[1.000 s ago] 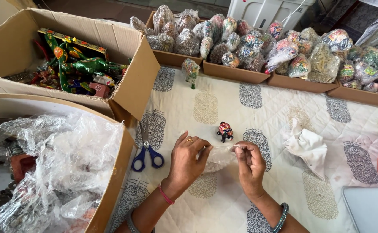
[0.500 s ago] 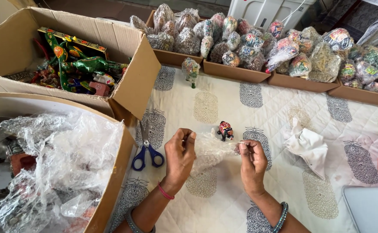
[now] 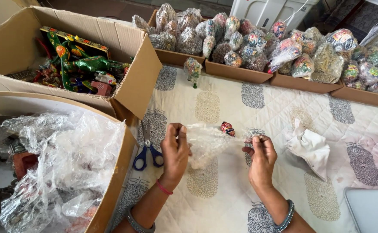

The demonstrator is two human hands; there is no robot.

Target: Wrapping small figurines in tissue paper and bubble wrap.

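Head view looks down on a quilted white cloth (image 3: 240, 108) with grey printed motifs, spread over the surface where the work goes on. The left hand (image 3: 174, 152) and the right hand (image 3: 261, 156) are raised just above it, and stretched between them is a piece of clear bubble wrap (image 3: 206, 142). The left fingers (image 3: 181, 133) are pinched closed on its left edge; the right fingers (image 3: 255, 140) are pinched closed on its right end. Just behind the wrap, on the cloth, stands a small painted figurine (image 3: 227, 128), red with dark markings, partly hidden by the plastic.

Blue-handled scissors (image 3: 148, 153) lie on the cloth just left of the left hand, beside a cardboard box (image 3: 111, 203) filled with crumpled clear plastic. Behind that, an open cardboard box (image 3: 135, 82) holds brightly painted green and red toys. A crumpled white cloth (image 3: 312, 146) lies to the right of the right hand. Along the far edge, shallow cardboard trays (image 3: 240, 73) carry many wrapped figurines, and 1 wrapped figurine (image 3: 192, 70) stands alone on the cloth in front of them.
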